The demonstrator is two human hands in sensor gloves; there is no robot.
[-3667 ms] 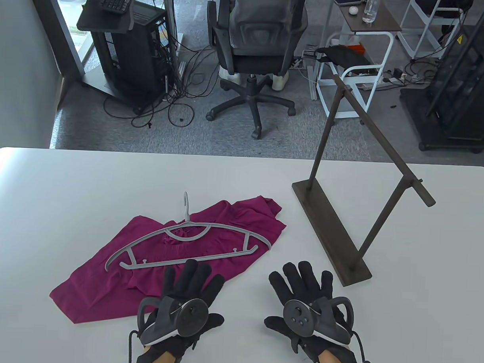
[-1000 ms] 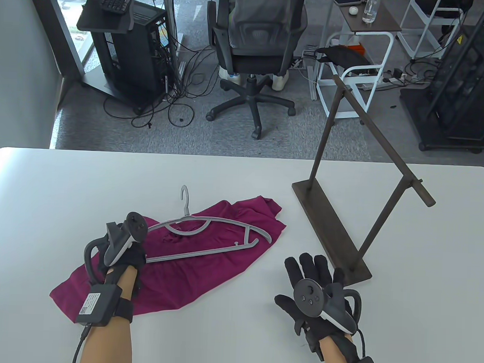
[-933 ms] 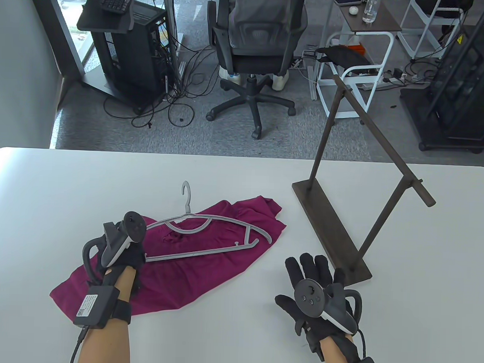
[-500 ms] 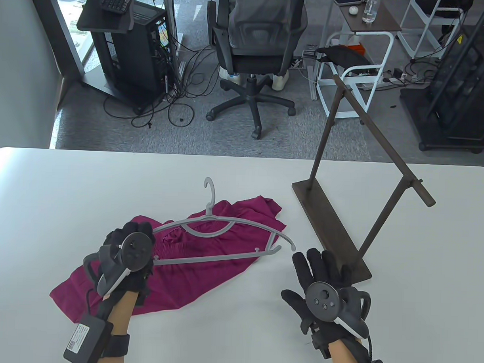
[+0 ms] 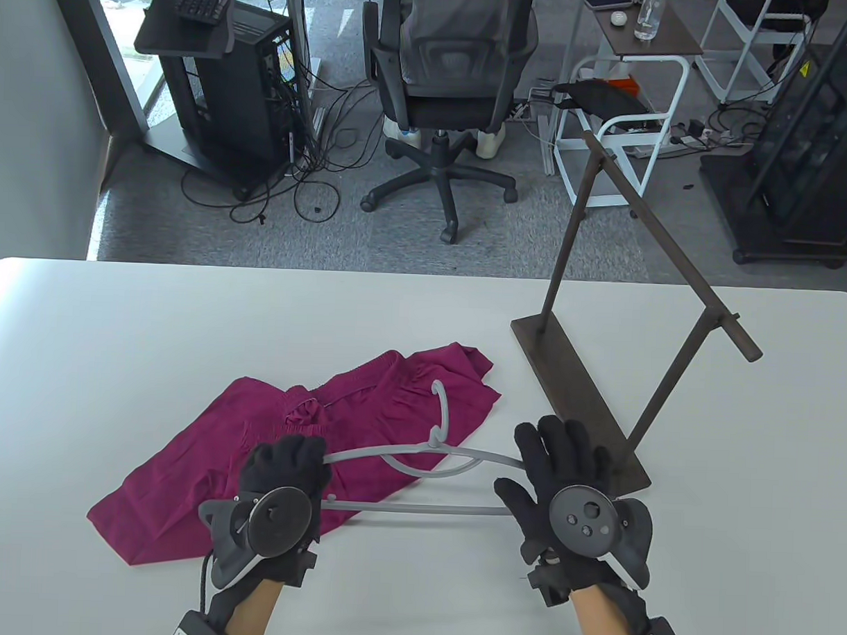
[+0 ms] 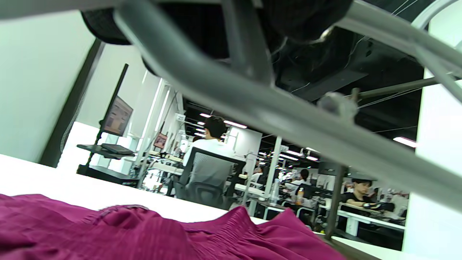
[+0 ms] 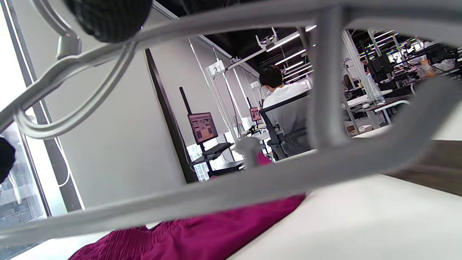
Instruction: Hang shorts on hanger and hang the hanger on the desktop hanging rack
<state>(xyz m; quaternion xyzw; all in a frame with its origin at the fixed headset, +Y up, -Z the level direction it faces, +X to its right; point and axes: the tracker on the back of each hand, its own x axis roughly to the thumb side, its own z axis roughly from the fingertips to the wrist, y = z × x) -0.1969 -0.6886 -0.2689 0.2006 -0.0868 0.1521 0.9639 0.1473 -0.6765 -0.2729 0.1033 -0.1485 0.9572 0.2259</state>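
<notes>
The grey plastic hanger (image 5: 417,507) hangs level just above the table's front, its hook (image 5: 442,410) pointing away from me over the magenta shorts (image 5: 196,462). My left hand (image 5: 300,459) grips the hanger's left end, fingers curled round it. At the other end my right hand (image 5: 537,467) holds the hanger, thumb under the lower bar. The shorts lie spread flat on the white table (image 5: 117,334), partly beneath the hanger. Both wrist views show the hanger's bars (image 6: 274,119) (image 7: 252,180) close up, above the shorts (image 6: 144,234) (image 7: 202,234).
The dark wooden desktop rack (image 5: 580,399) stands right of the shorts, its sloping top bar (image 5: 669,250) high above its base plate. My right hand is close to the base's near corner. Beyond the table's far edge a person sits in an office chair (image 5: 446,75).
My left hand took the hanger's left end, lifted it off the shorts and carried it toward me and rightward. My right hand moved up and closed on its right end.
</notes>
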